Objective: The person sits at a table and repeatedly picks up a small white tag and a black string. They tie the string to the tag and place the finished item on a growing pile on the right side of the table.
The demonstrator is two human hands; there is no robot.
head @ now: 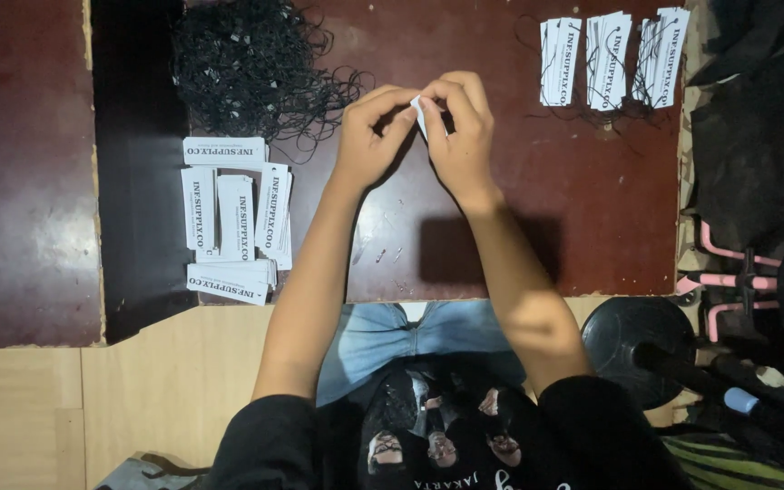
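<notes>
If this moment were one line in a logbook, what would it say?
left hand: pinching small white paper tag | right hand: pinching same tag | left of hands: tangled black strings, loose white tags | far right: strung tags

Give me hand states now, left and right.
Left hand: closed, pinching the small white tag.
Right hand: closed, pinching the same tag from the other side.

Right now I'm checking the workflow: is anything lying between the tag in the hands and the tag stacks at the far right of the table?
Nothing visible does. Both the left hand and right hand pinch the small white tag; bare table lies between it and the strung stacks.
</notes>
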